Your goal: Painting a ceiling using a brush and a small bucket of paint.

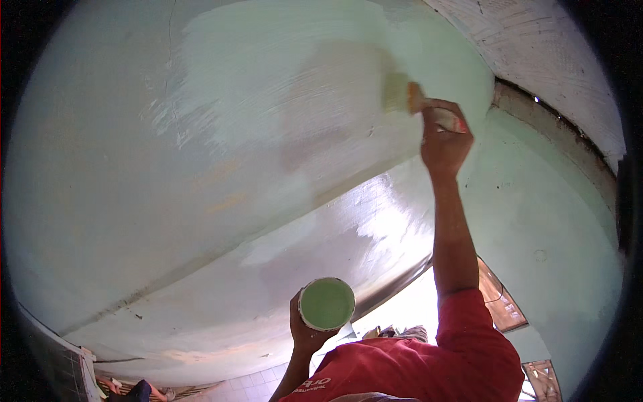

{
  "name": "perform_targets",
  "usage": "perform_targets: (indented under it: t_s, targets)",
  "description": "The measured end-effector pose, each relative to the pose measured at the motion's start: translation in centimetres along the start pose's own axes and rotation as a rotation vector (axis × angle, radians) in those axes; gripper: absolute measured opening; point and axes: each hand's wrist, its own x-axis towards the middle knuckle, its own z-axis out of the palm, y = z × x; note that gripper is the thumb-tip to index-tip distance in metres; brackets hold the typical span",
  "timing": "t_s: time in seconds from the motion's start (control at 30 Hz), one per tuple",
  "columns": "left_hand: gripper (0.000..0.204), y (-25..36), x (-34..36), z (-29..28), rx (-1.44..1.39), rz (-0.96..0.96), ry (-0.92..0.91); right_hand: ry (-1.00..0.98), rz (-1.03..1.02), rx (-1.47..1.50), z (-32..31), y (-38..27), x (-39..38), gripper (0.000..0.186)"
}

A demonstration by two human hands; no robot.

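My right hand [447, 147], arm stretched far up, is closed around the handle of a paintbrush [416, 98]. The brush's wide bristles are against the wall [221, 147], on a patch of light green paint [281, 47] with streaky edges. Lower down, my left hand [305, 333] grips a round white tub [301, 309] from its left side. Smooth green paint [327, 303] shows inside the tub, which is held near my chest, well apart from the brush. Fingers behind the tub are hidden.
A ledge line [261, 231] crosses the wall diagonally. A whitish panel [549, 40] meets the wall at upper right, beside a dark gap. Bright openings with wooden frames [501, 295] lie at lower right. Part of another person [137, 390] appears at lower left, near a tiled floor [251, 384].
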Motion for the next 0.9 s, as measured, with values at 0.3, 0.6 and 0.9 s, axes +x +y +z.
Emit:
perform_targets:
  t_s: [0.3,0.6,0.9]
  targets:
    - [0.103,-1.2,-1.6,-0.8,0.149,-0.064,0.049,-0.158,-0.292,-0.117,5.0,-8.7,-11.9,0.013]
    - [0.101,-2.2,-0.8,-0.3,0.152,-0.09,-0.005,-0.433,-0.089,0.476,5.0,-11.2,-13.6,0.016]
    - [0.102,-1.7,-2.3,-1.5,0.078,-0.084,0.058,0.133,-0.053,-0.079,0.7,-2.7,-5.3,0.011]
